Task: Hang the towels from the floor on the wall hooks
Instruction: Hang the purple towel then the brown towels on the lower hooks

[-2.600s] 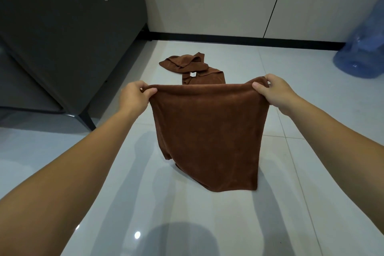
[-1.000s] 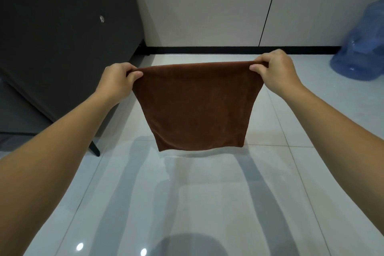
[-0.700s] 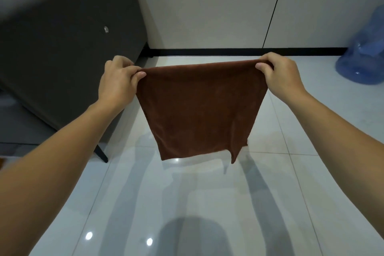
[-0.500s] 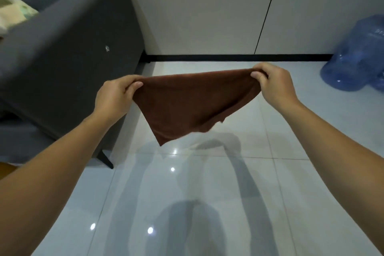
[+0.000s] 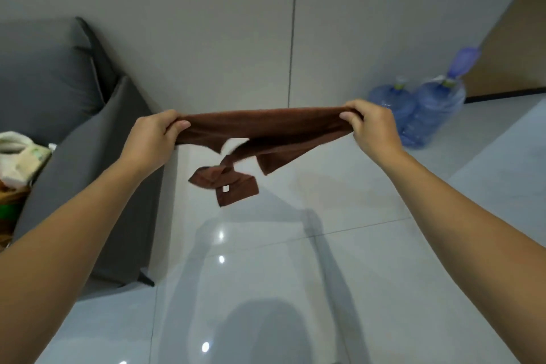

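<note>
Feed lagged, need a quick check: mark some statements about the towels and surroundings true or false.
1. The left hand and right hand both pinch the top edge of the held towel. True.
2. A second brown towel lies on the floor. True.
3. The held towel hangs on a wall hook. False: it is stretched between the hands; no hook is in view.
4. The blue water jugs stand left of the hands. False: they stand at the right; the sofa is left.
</note>
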`<state>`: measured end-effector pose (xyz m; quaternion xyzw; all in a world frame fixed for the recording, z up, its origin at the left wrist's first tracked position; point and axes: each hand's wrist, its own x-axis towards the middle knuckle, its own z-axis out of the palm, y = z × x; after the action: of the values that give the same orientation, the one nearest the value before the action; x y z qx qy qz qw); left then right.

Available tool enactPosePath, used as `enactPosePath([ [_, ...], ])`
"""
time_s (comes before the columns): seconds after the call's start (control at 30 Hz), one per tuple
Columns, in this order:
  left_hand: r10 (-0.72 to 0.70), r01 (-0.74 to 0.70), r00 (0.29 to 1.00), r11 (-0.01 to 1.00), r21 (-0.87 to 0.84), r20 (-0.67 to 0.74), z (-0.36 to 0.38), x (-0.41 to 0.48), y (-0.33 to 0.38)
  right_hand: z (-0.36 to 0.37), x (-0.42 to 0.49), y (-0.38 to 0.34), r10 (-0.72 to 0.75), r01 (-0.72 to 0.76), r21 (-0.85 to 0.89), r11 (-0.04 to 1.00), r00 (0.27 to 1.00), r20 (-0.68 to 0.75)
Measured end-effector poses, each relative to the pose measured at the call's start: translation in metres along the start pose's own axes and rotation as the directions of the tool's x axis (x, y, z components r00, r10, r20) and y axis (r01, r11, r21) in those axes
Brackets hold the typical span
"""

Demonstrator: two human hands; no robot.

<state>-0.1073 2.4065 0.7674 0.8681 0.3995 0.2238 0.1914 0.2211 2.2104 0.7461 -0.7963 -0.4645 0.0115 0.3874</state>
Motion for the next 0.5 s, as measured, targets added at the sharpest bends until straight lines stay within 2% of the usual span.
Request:
enactPosePath([
  [0.07,0.031,-0.028,0.999,0.996,-0.081,0.038,-0.023,0.012,0.043,-0.05,-0.005,-0.009,0.026,-0.027,-0.018,0.999,0.998,-0.049],
  [0.17,0.143,-0.124,0.972,0.987,-0.107,0.186,-0.046,0.023,0.095,-0.12,-0.031,-0.022,0.075,-0.082,-0.046,0.996,0.989,-0.13],
  [0.27,0.302,-0.257,0.894,0.951,-0.171,0.332,-0.059,0.028,0.139,-0.183,-0.077,-0.033,0.135,-0.16,-0.115,0.98,0.971,-0.199],
  [0.4,0.494,-0.4,0.793,0.863,-0.308,0.357,-0.063,0.022,0.204,-0.254,-0.157,-0.052,0.216,-0.281,-0.208,0.937,0.933,-0.289],
  [0.5,0.614,-0.479,0.696,0.784,-0.396,0.373,-0.054,0.002,0.257,-0.299,-0.224,-0.068,0.289,-0.396,-0.24,0.886,0.878,-0.381],
])
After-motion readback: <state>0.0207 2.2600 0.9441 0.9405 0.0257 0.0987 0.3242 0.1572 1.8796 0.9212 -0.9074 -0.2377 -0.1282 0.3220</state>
